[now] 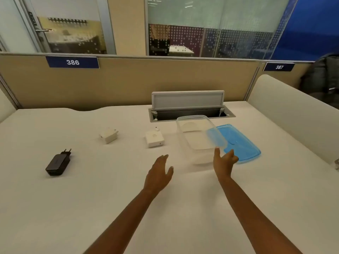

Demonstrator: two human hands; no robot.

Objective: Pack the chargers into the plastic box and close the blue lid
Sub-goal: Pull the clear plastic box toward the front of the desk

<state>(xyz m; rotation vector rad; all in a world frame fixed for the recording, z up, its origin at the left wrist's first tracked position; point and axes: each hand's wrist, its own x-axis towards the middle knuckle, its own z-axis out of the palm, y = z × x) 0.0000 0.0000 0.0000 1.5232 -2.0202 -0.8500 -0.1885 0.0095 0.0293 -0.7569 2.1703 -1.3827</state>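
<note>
A clear plastic box (199, 140) stands open and empty on the white desk, right of centre. The blue lid (240, 143) lies flat beside it on the right, partly behind its wall. Three chargers rest on the desk: a black one (57, 163) at the left, a white one with two pins (108, 135) further back, and a square white one (154, 138) just left of the box. My left hand (160, 173) hovers open in front of the square charger. My right hand (224, 162) is open at the box's near right corner, holding nothing.
An open cable hatch (190, 114) with a raised grey flap sits in the desk behind the box. Beige partitions bound the desk at the back, with a padded white divider (293, 114) on the right. A dark jacket (324, 77) hangs beyond it.
</note>
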